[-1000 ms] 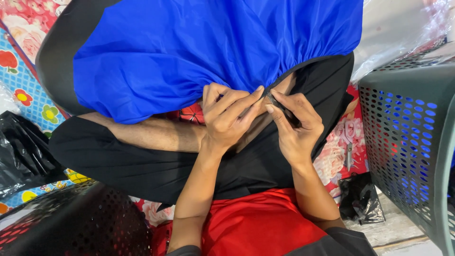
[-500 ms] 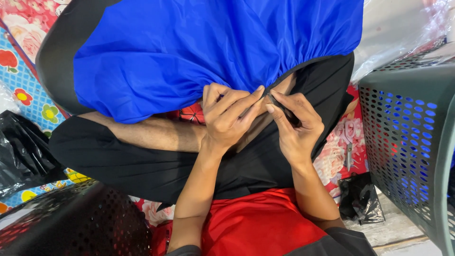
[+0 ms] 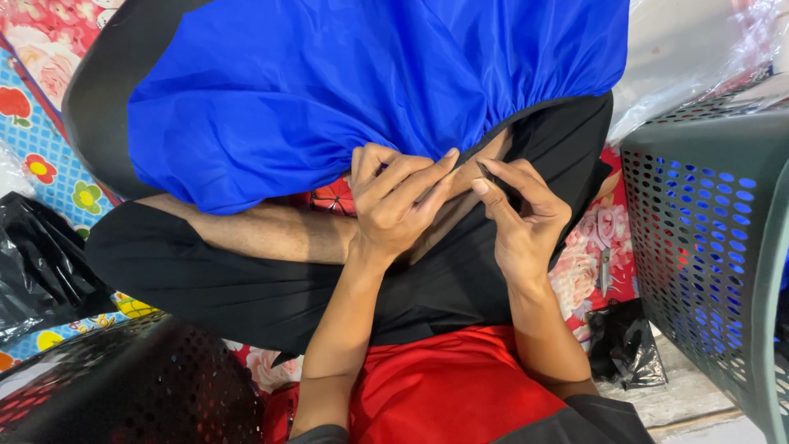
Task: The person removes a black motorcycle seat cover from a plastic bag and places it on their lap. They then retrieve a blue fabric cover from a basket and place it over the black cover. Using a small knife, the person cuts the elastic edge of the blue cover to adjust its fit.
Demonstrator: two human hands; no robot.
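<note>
A blue and black garment [image 3: 345, 90] lies spread over my lap, its blue panel gathered into a black band. My left hand [image 3: 394, 201] pinches the fabric at the seam where blue meets black. Just to its right, my right hand [image 3: 522, 218] grips the black fabric [image 3: 567, 140] near the same seam, with a thin dark object between its fingertips that I cannot identify. The fingertips of both hands almost touch. My bare leg [image 3: 263, 234] shows under the cloth.
A grey-green perforated basket [image 3: 715, 255] stands at the right and a black perforated basket [image 3: 140, 386] at the lower left. Black plastic bags [image 3: 37, 263] lie at the left. A small metal tool [image 3: 604, 271] rests on the floral mat [image 3: 49, 156]. Red cloth [image 3: 444, 395] covers my lap.
</note>
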